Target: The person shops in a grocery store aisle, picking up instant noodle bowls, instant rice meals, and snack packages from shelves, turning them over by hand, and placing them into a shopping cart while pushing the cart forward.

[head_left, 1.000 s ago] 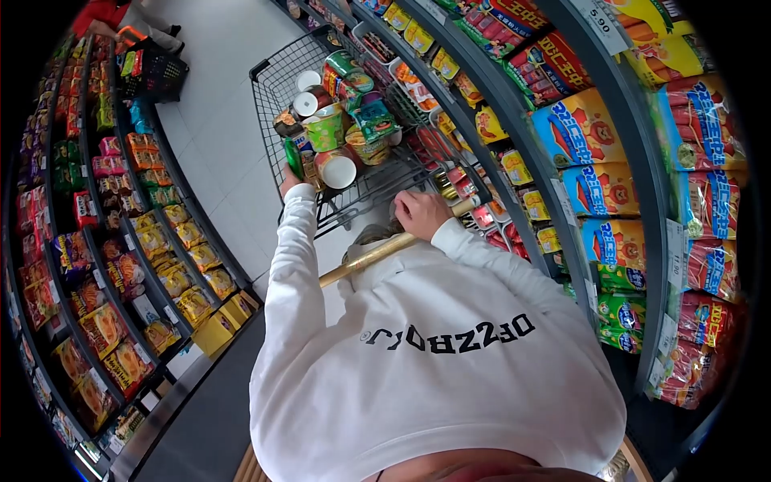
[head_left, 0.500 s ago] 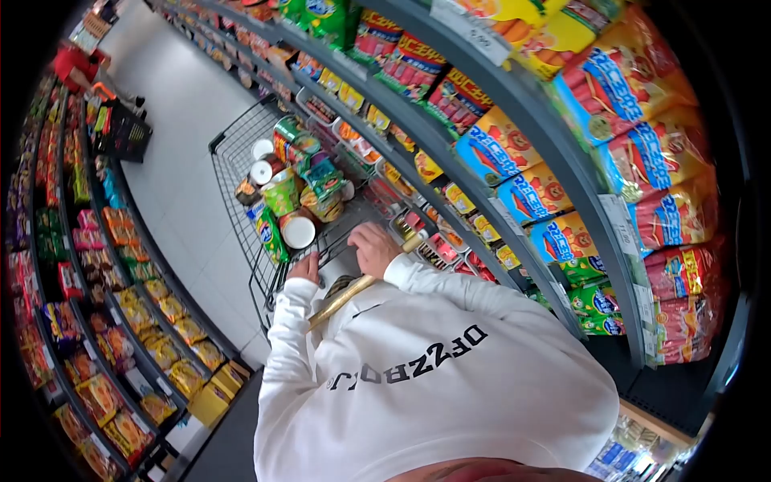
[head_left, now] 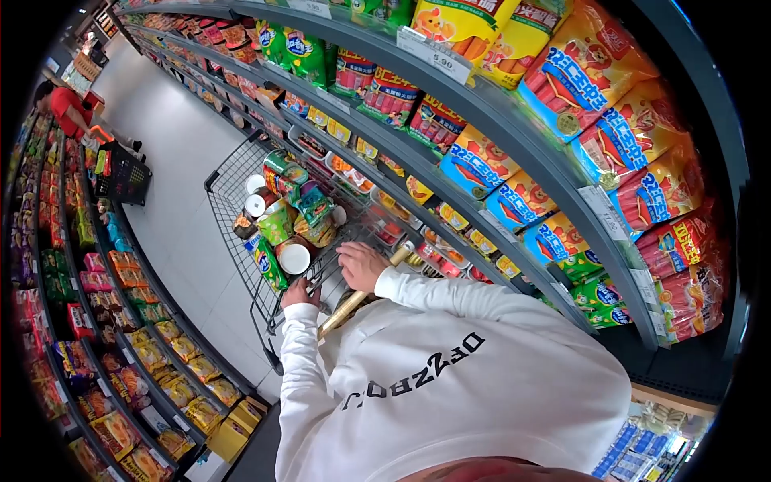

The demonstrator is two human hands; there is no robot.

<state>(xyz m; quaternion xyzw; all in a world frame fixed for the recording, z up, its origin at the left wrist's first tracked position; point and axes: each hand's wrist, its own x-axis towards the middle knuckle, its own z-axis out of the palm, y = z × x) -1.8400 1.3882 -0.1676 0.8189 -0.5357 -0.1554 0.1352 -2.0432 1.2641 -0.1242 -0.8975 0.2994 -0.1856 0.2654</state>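
The person's left hand [head_left: 299,294] is at the near left of the wire shopping cart [head_left: 230,173], just beyond the gold-coloured bar [head_left: 340,312]; its fingers point forward, near a green-and-blue packet [head_left: 267,262], and I cannot tell whether they grip anything; the right hand [head_left: 361,266] lies farther right, back uppermost, fingers partly bent, its grip likewise unclear; the cart stands in the aisle ahead, with a white-lidded tub [head_left: 295,259], a green cup [head_left: 275,226] and other packages grouped inside; sausage packs [head_left: 569,90] fill the right shelves, snack packets [head_left: 178,391] the left; far left, a person in red [head_left: 71,111] is beside a black basket [head_left: 122,175].
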